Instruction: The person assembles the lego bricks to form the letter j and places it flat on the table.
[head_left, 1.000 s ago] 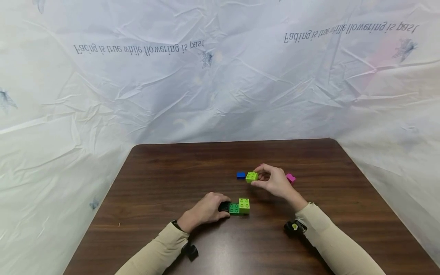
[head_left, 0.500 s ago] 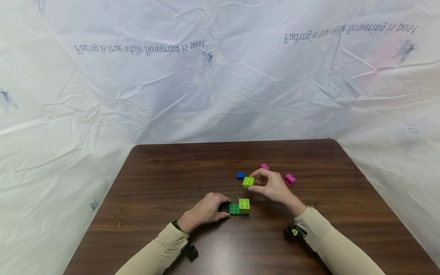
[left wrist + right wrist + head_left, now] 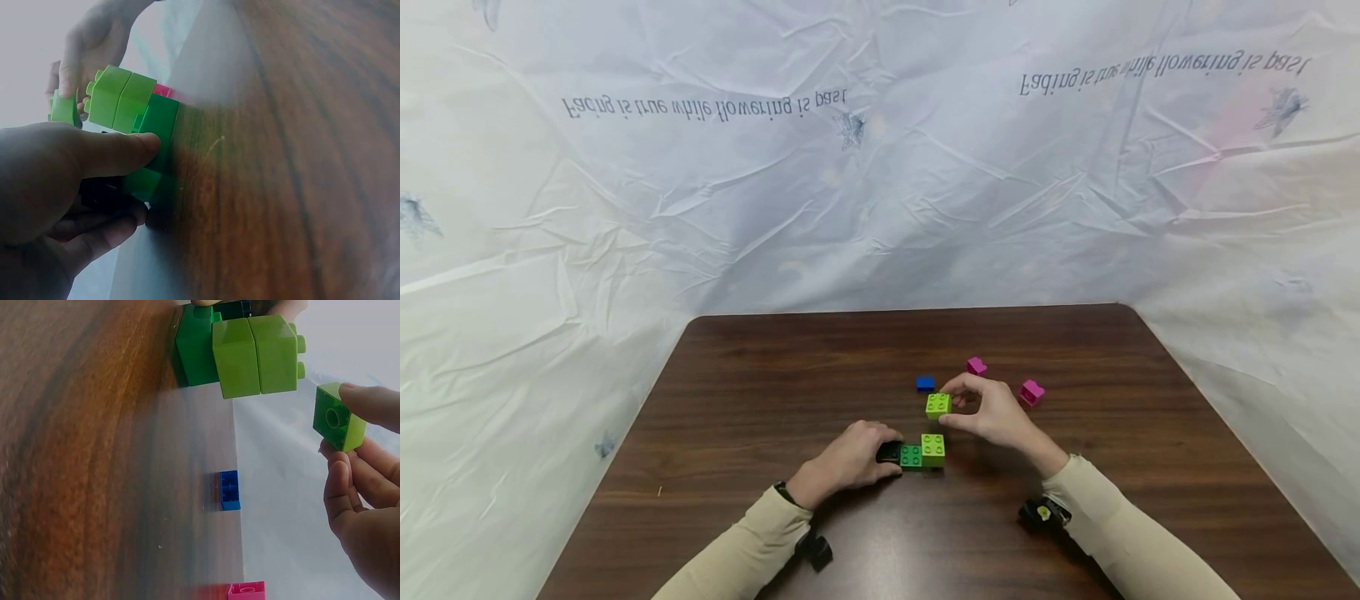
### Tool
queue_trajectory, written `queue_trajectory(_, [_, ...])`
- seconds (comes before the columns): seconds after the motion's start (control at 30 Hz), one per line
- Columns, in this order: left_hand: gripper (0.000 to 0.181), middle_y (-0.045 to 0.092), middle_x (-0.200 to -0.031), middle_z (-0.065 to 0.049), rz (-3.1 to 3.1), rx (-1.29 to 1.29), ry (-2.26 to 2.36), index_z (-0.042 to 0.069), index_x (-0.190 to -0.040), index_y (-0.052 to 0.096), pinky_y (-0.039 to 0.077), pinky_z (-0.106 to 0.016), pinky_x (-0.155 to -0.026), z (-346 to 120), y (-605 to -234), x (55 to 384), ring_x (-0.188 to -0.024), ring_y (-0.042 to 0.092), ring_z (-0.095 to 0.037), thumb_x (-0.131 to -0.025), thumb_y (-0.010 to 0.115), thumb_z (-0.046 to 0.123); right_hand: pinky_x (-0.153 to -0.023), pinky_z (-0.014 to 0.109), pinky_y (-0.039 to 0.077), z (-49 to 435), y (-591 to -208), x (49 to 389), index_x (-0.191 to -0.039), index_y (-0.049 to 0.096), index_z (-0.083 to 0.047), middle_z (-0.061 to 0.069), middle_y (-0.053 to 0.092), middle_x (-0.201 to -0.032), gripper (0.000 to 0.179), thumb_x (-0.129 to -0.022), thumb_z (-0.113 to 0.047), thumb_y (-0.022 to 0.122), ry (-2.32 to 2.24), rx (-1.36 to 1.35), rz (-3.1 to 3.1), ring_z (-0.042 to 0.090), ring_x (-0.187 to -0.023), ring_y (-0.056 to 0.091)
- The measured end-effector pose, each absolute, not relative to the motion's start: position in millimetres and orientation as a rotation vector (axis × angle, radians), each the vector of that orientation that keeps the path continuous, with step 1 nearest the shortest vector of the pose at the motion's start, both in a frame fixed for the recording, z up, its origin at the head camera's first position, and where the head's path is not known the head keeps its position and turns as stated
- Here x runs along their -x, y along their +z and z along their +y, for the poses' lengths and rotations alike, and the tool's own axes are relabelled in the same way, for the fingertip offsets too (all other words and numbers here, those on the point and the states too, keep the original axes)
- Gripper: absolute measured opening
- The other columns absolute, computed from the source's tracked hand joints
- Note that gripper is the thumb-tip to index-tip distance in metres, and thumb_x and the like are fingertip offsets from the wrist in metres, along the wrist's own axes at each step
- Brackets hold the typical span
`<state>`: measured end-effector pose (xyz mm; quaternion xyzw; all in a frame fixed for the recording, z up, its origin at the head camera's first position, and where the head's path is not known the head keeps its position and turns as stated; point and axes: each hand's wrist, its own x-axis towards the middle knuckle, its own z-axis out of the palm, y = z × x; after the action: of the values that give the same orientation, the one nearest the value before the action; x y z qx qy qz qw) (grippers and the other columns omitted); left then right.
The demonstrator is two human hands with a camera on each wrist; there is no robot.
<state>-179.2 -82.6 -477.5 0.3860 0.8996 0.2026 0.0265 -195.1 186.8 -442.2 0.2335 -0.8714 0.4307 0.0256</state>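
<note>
My left hand [image 3: 852, 457] grips the left end of a small brick assembly on the table. A black brick [image 3: 888, 452] sits between its thumb and fingers. Beside that, the dark green brick [image 3: 911, 456] shows its studs. Two lime green bricks [image 3: 256, 356] are stacked at the assembly's right end. Above and behind that stack, my right hand [image 3: 992, 412] pinches a loose lime green brick [image 3: 937, 405] between thumb and fingers. The right wrist view shows the loose brick's hollow underside [image 3: 332, 417], apart from the stack.
Behind the right hand lies a blue brick [image 3: 926, 383]. Two pink bricks lie farther right: one pink brick [image 3: 976, 366] toward the back, another pink brick [image 3: 1032, 392] beside the right hand. The brown wooden table [image 3: 760, 367] ends at a pale plastic sheet [image 3: 880, 208].
My right hand has carried the lime green brick nearer and slightly left, toward the stack. The back pink brick has come into fuller view. My left hand has stayed in place.
</note>
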Motion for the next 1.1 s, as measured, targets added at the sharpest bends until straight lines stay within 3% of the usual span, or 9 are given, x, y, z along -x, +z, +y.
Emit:
queue_trajectory(0.2, [0.040,0.070,-0.108,-0.002,2.783,-1.205,0.620,0.011,-0.117,0.069,0.052,-0.020,-0.077,-82.8,-476.9,178.8,-0.095,0.064,-0.008,-0.085,0.077,0.032,-0.075,0.038,0.053,186.9,-440.9,192.0,-0.108,0.066,-0.017,-0.004,0.065,-0.094,0.034,-0.079,-0.029,0.082,1.355,-0.761,-2.694,0.023,-0.084,0.062])
queue_trajectory(0.43, [0.040,0.070,-0.109,-0.002,2.792,-1.212,0.612,0.011,-0.118,0.068,0.052,-0.021,-0.078,-82.6,-477.5,179.0,-0.096,0.064,-0.009,-0.085,0.077,0.032,-0.076,0.033,0.053,186.9,-440.7,188.4,-0.109,0.066,-0.016,-0.003,0.065,-0.095,0.035,-0.079,-0.023,0.083,1.371,-0.773,-2.700,0.019,-0.086,0.062])
queue_trajectory(0.67, [0.040,0.070,-0.108,-0.002,2.798,-1.210,0.606,0.011,-0.118,0.068,0.052,-0.020,-0.077,-82.5,-478.7,178.4,-0.095,0.064,-0.009,-0.085,0.077,0.033,-0.077,0.042,0.055,186.4,-442.4,185.8,-0.112,0.065,-0.009,0.004,0.067,-0.096,0.039,-0.078,-0.015,0.083,1.424,-0.769,-2.696,0.026,-0.087,0.064])
queue_trajectory(1.1, [0.041,0.070,-0.107,-0.002,2.798,-1.207,0.612,0.010,-0.117,0.069,0.052,-0.019,-0.075,-81.6,-478.8,179.5,-0.093,0.064,-0.008,-0.084,0.077,0.033,-0.075,0.027,0.055,185.5,-443.9,179.2,-0.108,0.065,-0.022,-0.009,0.066,-0.095,0.035,-0.079,-0.023,0.082,1.367,-0.841,-2.689,0.011,-0.083,0.063])
